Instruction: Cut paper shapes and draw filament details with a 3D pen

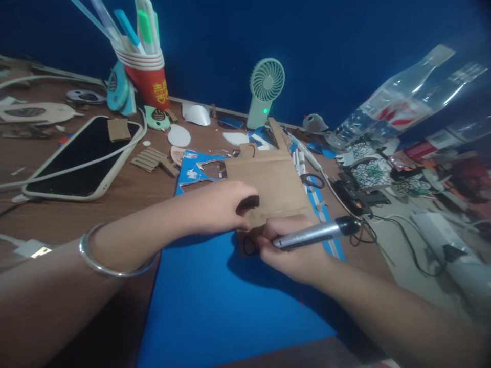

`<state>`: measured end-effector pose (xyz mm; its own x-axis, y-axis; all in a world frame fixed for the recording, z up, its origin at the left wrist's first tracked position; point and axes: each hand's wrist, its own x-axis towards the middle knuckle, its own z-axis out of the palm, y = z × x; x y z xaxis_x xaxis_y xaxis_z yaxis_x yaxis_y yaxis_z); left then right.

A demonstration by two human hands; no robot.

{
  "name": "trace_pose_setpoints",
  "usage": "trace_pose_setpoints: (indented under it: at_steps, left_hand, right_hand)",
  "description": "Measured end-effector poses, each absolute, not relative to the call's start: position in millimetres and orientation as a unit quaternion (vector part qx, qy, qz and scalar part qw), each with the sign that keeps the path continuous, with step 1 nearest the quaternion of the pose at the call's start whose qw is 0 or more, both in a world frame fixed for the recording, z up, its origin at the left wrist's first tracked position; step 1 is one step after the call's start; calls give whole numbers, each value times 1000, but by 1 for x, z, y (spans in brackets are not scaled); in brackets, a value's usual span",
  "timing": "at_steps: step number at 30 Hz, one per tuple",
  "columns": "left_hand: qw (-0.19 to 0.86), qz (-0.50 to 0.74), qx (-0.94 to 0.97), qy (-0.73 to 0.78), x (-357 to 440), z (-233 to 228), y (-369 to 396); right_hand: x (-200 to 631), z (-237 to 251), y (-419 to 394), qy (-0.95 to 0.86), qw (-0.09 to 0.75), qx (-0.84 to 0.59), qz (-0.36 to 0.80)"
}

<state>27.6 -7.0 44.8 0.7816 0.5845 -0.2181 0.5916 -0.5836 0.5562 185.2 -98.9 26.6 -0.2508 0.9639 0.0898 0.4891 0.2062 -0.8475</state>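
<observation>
Mostly cluttered brown desk (115, 194), blue wall (230, 36)

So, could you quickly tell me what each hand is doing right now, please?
Left hand: closed on a small dark piece, pressed on the cardboard.
Right hand: closed around a marker, tip at the cardboard.

Left arm: reaches in from the lower left, forearm bare, a bangle on the wrist.
Left hand (222, 207): palm down, fingers curled, thumb and fingertips pinched together.
Right arm: comes in from the lower right, forearm bare.
Right hand (293, 248): just beside the left hand, fingers closed in a writing grip, knuckles up.
</observation>
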Motion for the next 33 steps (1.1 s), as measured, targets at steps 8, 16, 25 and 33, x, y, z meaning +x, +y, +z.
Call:
trace_pose_setpoints:
  at_steps: [8, 16, 25, 33]
  left_hand:
    - [313, -5, 889, 333, 26, 45, -6]
    - [313, -6, 889, 334, 27, 41, -6]
    - [317, -38, 879, 354, 29, 48, -7]
    - [314, -13, 886, 342, 27, 42, -6]
  right_hand:
    - [185, 25, -100, -692, 324, -511, 395]
    - [184, 31, -97, -645, 381, -580, 321]
    - [184, 27, -99, -702, 338, -528, 338]
    - [183, 27, -99, -717, 318, -507, 358]
